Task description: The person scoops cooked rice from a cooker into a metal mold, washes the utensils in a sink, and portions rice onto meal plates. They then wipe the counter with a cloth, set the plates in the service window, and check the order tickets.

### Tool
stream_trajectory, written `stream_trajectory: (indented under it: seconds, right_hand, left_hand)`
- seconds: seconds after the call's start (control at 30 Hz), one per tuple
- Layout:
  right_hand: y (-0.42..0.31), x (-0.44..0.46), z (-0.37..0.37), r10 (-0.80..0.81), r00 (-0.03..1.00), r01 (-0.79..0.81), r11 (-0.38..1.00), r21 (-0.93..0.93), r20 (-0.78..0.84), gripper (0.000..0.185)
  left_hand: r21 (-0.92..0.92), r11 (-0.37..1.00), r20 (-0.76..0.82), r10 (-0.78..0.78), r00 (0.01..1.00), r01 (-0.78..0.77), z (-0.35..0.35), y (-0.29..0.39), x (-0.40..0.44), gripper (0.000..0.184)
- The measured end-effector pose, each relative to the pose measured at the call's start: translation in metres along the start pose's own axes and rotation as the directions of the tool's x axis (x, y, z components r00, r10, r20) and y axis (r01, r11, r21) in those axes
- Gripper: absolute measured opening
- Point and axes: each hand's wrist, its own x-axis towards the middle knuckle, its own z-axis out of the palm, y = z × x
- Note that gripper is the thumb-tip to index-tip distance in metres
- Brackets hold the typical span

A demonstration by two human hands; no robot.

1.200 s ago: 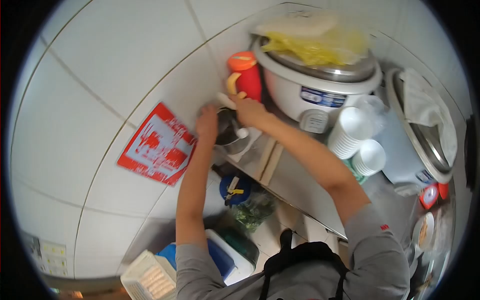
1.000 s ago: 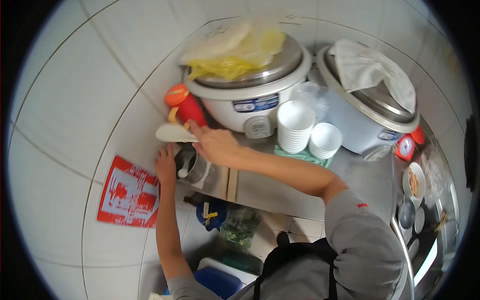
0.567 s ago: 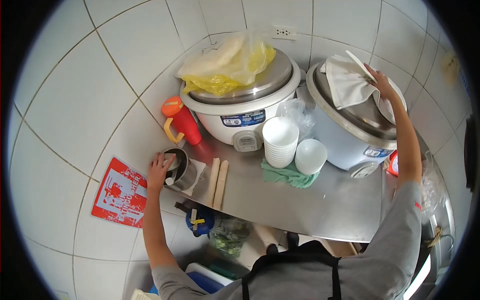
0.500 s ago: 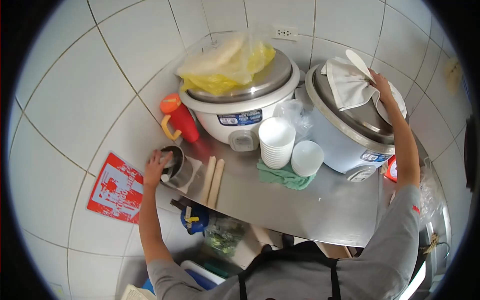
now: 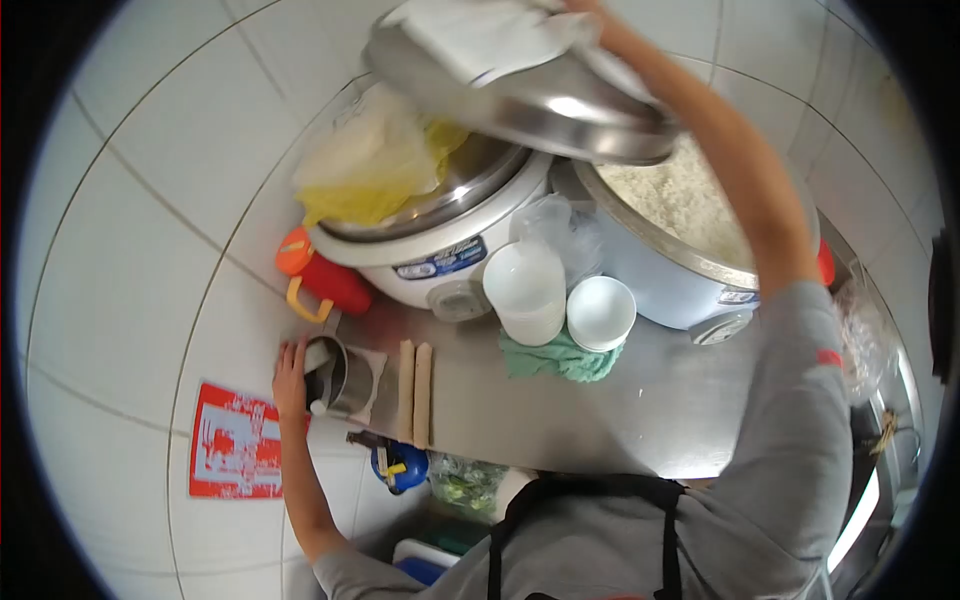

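Note:
My right hand (image 5: 590, 12), at the top edge and partly out of view, grips the steel lid (image 5: 560, 105) through a white cloth (image 5: 480, 38). The lid is tilted above the two cookers. Below it the right cooker (image 5: 650, 270) stands uncovered, with white rice (image 5: 675, 200) inside. My left hand (image 5: 291, 380) is at the left rim of a metal pot (image 5: 350, 378); its fingers are bent, and whether they hold the pale utensil inside cannot be made out. The paddle seen earlier is not distinguishable now.
The left cooker (image 5: 400, 262) bears a yellow and clear bag (image 5: 370, 175). White bowls (image 5: 525, 290) are stacked on a green cloth (image 5: 560, 358). A red jug (image 5: 330, 285) and two pale sticks (image 5: 414, 395) are on the steel counter (image 5: 600, 420). A red sign (image 5: 237, 445) is at left.
My right hand has lifted the lid with the cloth up and left off the right cooker, uncovering the rice. My left hand has stayed at the pot. The view has shifted.

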Motion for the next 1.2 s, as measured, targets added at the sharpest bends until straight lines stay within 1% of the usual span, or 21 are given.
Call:
stream_trajectory:
  seconds: [0.07,0.1,0.17,0.37,0.47,0.53,0.57,0.6,0.63,0.67,0.7,0.73,0.77,0.8,0.83,0.87,0.93,0.97,1.1,1.13,1.2]
  right_hand:
    - [0.004,-0.001,0.059,-0.449,0.89,0.425,0.881,-0.209,-0.082,0.058]
    - [-0.015,0.001,0.076,-0.202,0.979,0.2,0.938,-0.283,0.022,0.059]
    - [-0.019,0.007,0.113,-0.338,0.941,0.329,0.927,-0.183,-0.022,0.052]
    - [-0.005,0.036,0.153,-0.047,0.986,0.077,0.98,-0.184,0.163,0.051]
    - [0.006,0.048,0.146,-0.147,0.949,0.246,0.9,-0.36,0.279,0.058]
    - [-0.013,0.045,0.101,-0.147,0.946,0.236,0.925,-0.299,0.29,0.061]
    - [-0.033,0.031,0.061,-0.015,0.949,0.099,0.963,-0.252,0.315,0.061]
    - [-0.034,0.012,0.023,0.083,0.946,-0.04,0.989,-0.142,0.312,0.058]
    - [-0.029,-0.01,-0.015,0.176,0.931,-0.174,0.984,-0.034,0.321,0.056]
    - [-0.019,-0.034,-0.058,0.352,0.9,-0.264,0.91,-0.319,0.258,0.035]
    - [-0.005,-0.06,-0.094,0.495,0.857,-0.342,0.751,-0.565,0.139,0.04]
    - [0.013,-0.088,-0.111,0.512,0.854,-0.322,0.657,-0.681,0.091,0.051]
    - [0.047,-0.116,-0.127,0.395,0.891,-0.087,0.632,-0.77,0.223,0.043]
    - [0.054,-0.135,-0.128,0.508,0.848,-0.125,0.469,-0.874,0.151,0.033]
    - [0.061,-0.153,-0.127,0.601,0.797,-0.146,0.289,-0.946,0.06,0.026]
    - [0.086,-0.165,-0.129,0.542,0.837,-0.04,0.198,-0.979,0.075,0.024]
    - [0.142,-0.178,-0.132,0.406,0.906,0.138,-0.019,-0.99,0.118,0.026]
    - [0.157,-0.18,-0.131,0.369,0.919,0.153,-0.006,-0.988,0.14,0.028]
    - [0.205,-0.196,-0.144,0.287,0.916,0.25,0.132,-0.959,0.279,0.033]
    - [0.207,-0.201,-0.145,0.279,0.901,0.284,0.193,-0.939,0.33,0.034]
    - [0.196,-0.204,-0.151,0.403,0.837,0.249,0.321,-0.914,0.37,0.034]
  left_hand:
    - [-0.069,0.997,-0.001,-0.028,1.0,0.028,0.009,-0.008,-0.002,0.061]
    - [-0.067,0.997,-0.001,-0.026,1.0,0.026,0.014,-0.014,-0.003,0.058]
    - [-0.038,0.999,-0.011,0.004,1.0,-0.005,0.029,-0.027,-0.006,0.052]
    - [-0.114,0.993,0.05,-0.013,0.999,0.018,0.015,-0.01,-0.001,0.044]
    - [-0.245,0.956,0.07,-0.149,0.986,0.162,0.025,-0.026,-0.004,0.048]
    - [-0.226,0.964,-0.023,-0.152,0.988,0.143,0.027,-0.021,-0.002,0.049]
    - [-0.212,0.968,-0.067,-0.153,0.986,0.136,0.026,-0.019,-0.002,0.05]
    - [-0.139,0.99,0.042,-0.03,0.999,0.035,0.025,-0.023,0.0,0.05]
    - [-0.156,0.985,-0.026,-0.079,0.997,0.074,0.022,-0.021,0.001,0.051]
    - [-0.168,0.979,-0.092,-0.131,0.987,0.114,0.015,-0.016,0.002,0.052]
    - [-0.175,0.974,-0.165,-0.175,0.971,0.146,0.011,-0.02,0.005,0.052]
    - [-0.2,0.974,-0.078,-0.124,0.989,0.106,0.012,-0.031,0.007,0.056]
    - [-0.213,0.961,-0.128,-0.205,0.97,0.175,0.006,-0.025,0.01,0.057]
    - [-0.23,0.942,-0.17,-0.286,0.943,0.245,-0.005,-0.013,0.013,0.057]
    - [-0.245,0.918,-0.209,-0.365,0.907,0.313,-0.012,-0.005,0.013,0.058]
    - [-0.068,0.956,-0.174,-0.291,0.941,0.284,-0.002,-0.013,0.01,0.058]
    - [-0.105,0.948,-0.164,-0.314,0.935,0.3,-0.004,-0.002,0.008,0.06]
    - [-0.122,0.945,-0.167,-0.322,0.932,0.305,-0.006,0.003,0.01,0.06]
    - [-0.233,0.824,-0.506,-0.557,0.659,0.517,0.003,-0.007,-0.016,0.061]
    - [-0.46,0.662,-0.379,-0.749,0.543,0.592,-0.016,0.013,-0.031,0.061]
    - [-0.861,0.266,-0.067,-0.904,0.422,0.433,-0.036,0.06,-0.071,0.062]
